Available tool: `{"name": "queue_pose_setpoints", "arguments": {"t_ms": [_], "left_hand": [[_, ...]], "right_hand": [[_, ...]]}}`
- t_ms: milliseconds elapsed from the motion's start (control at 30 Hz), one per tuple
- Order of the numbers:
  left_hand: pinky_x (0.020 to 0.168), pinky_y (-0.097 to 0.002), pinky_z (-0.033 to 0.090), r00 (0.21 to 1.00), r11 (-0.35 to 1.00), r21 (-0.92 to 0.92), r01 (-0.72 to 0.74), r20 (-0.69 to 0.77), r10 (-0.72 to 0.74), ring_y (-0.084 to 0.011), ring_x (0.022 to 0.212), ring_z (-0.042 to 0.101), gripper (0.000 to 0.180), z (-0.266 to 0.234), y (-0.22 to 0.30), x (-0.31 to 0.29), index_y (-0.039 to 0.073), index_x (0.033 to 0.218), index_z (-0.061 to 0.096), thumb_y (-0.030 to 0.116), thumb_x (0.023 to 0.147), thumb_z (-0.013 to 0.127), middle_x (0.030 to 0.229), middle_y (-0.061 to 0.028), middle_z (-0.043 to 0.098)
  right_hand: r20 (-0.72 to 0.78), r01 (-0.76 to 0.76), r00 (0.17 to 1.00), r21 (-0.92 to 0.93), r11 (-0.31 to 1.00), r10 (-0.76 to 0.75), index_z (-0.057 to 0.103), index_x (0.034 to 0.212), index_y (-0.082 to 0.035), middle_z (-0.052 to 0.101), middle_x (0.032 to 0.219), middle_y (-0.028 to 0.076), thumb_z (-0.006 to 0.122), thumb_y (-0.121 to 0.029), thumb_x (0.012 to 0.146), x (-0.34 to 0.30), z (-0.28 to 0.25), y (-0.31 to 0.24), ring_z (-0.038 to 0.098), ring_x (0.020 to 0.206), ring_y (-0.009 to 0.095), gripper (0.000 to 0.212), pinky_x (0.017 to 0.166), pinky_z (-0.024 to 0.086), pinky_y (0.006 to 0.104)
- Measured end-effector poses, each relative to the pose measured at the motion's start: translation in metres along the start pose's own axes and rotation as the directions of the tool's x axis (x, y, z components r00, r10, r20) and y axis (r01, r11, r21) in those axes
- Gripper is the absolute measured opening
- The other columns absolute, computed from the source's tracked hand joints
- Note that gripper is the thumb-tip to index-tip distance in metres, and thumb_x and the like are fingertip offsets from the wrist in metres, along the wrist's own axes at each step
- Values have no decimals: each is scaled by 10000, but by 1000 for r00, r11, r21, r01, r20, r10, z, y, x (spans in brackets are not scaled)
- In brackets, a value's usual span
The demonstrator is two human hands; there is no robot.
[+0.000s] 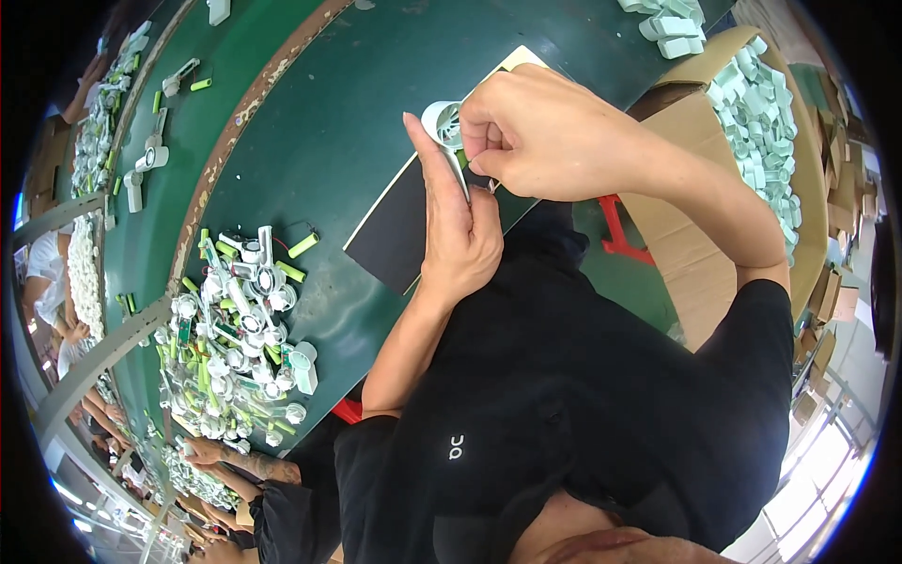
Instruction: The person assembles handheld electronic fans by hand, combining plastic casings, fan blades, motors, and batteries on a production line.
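A pale green handheld fan housing (438,120) with a round spoked head stands tilted between my hands, over a black mat (387,237) on the green table. My left hand (460,235) wraps the handle from below, its index finger stretched along the round head. My right hand (554,132) is curled, thumb and fingertips pinched at the handle beside a bit of bright green, likely a battery cell. What the right fingertips hold, if anything, is hidden. Part of the handle is covered by both hands.
Left of me lies a heap of fan parts with green cells (240,320). At right, a cardboard box (691,226) holds many pale green shells (756,122); more shells (675,33) lie at the far table edge. A conveyor (211,75) runs at left. A co-worker's arm (249,461) reaches in lower left.
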State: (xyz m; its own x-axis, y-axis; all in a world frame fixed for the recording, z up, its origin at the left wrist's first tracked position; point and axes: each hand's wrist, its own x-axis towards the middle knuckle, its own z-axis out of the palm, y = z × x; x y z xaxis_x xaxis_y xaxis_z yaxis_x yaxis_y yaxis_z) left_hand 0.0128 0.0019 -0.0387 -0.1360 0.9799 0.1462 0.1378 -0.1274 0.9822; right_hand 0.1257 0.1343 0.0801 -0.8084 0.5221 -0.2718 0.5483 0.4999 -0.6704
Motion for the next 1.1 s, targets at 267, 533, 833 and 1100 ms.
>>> {"name": "queue_pose_setpoints", "arguments": {"t_ms": [267,533,833,1100], "left_hand": [[1276,-480,96,996,994,-76,79,37,-77,-482,1575,48,860,-10,4,1,-145,1551,-192,19,946,396,1659,-397,-29],[1273,-505,98,997,995,100,19,76,-26,-505,1569,30,831,-15,1,2,-113,1548,-231,98,1051,400,1654,-407,-67],[1188,-399,318,996,987,149,67,43,-74,-370,1405,452,749,-16,4,4,-82,1612,-97,64,1058,387,1578,-307,356],[1233,-479,238,995,977,214,0,93,-21,-510,1493,290,786,-12,8,8,-143,1574,-117,6,1018,419,1601,-388,204]], "right_hand": [[-163,42,987,149,988,-17,671,816,55,691,712,189,644,-17,819,-2,24,6,711,708,311,77,659,542,403],[-206,1,977,280,960,59,650,880,25,571,588,130,652,-82,876,-5,44,15,556,541,268,108,574,441,411],[-152,48,986,642,765,65,705,954,-15,427,658,-62,711,-48,926,-2,59,47,349,604,50,43,555,327,265],[-189,160,975,216,963,-119,708,972,22,643,851,82,693,-29,861,-9,27,50,532,671,152,123,607,436,321]]}}
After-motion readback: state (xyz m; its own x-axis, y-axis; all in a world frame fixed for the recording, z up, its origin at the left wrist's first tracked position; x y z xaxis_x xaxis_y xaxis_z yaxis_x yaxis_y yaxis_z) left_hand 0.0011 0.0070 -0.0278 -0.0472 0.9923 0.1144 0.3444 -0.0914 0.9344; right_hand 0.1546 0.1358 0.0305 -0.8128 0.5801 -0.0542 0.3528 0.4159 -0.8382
